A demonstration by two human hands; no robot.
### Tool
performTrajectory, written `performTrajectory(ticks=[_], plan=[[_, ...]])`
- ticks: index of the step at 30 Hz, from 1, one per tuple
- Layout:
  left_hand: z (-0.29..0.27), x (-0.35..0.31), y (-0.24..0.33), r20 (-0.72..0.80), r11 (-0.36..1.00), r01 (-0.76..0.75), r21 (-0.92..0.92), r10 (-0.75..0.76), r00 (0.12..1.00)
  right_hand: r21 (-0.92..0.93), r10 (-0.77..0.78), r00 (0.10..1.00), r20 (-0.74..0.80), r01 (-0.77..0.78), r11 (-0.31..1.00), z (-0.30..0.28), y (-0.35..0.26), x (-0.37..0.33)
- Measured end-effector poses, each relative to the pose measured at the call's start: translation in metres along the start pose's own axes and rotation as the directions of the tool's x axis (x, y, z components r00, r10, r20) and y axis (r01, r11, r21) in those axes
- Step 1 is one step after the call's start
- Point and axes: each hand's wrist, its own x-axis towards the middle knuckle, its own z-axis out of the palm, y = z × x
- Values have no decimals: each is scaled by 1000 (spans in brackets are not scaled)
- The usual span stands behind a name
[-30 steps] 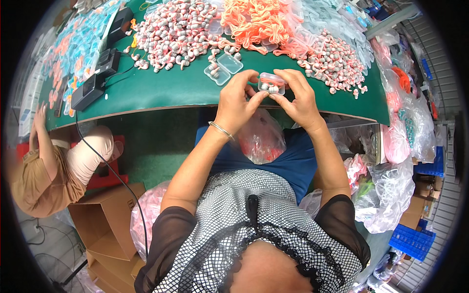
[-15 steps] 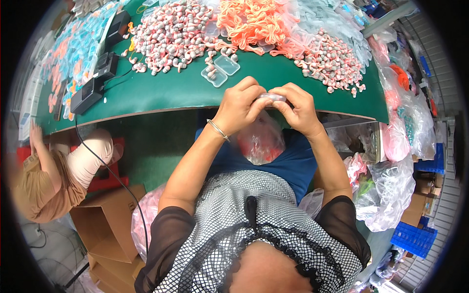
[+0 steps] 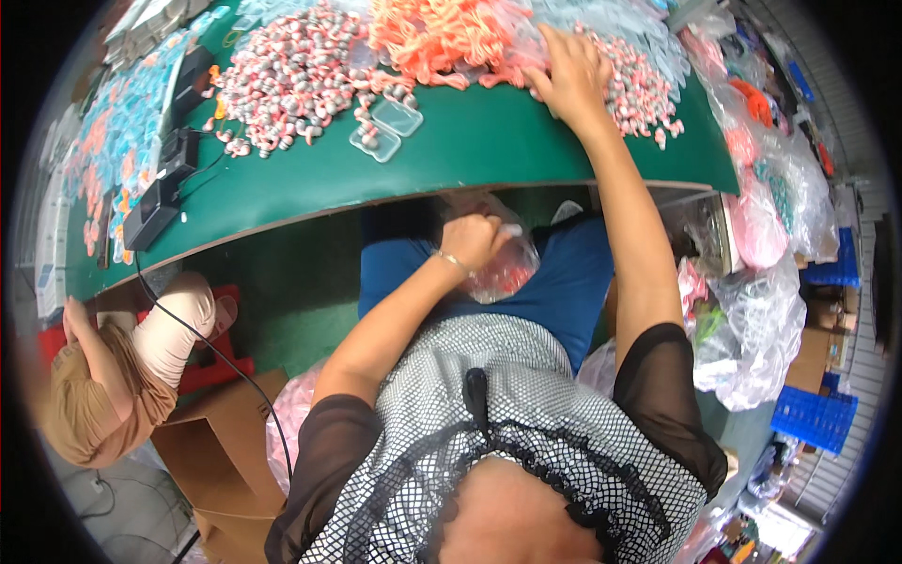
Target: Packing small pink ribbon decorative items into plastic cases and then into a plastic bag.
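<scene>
My left hand (image 3: 473, 241) is closed over my lap, at the mouth of a clear plastic bag (image 3: 507, 273) with reddish contents. A pale edge of a small plastic box (image 3: 510, 229) shows beside its fingers; the rest is hidden. My right hand (image 3: 570, 77) reaches across the green table with fingers apart, between the orange and pink looped cords (image 3: 442, 38) and the right pile of small pink-and-grey ribbed pieces (image 3: 641, 94). On the table, an open clear box (image 3: 376, 143) has a few such pieces in one half.
A larger pile of ribbed pieces (image 3: 291, 80) lies left on the green table (image 3: 282, 188). Black devices (image 3: 153, 214) with a cable stand further left. A co-worker (image 3: 113, 385) sits at left by a cardboard box (image 3: 216, 451). Plastic bags (image 3: 752, 320) crowd the right side.
My hands, earlier together on a small plastic box above the table's edge, have parted. The left has dropped to the bag on my lap; the right has reached forward to the piles and opened.
</scene>
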Motion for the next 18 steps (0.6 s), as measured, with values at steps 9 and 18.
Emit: performTrajectory(ticks=[9,18], plan=[[51,13,-56,-58,999,8,-54,-11,998,440,17,999,39,-33,898,-3,5,-14],[-99,-65,-11,-349,860,-332,-388,196,916,647,19,998,-57,23,762,-52,-24,-46]])
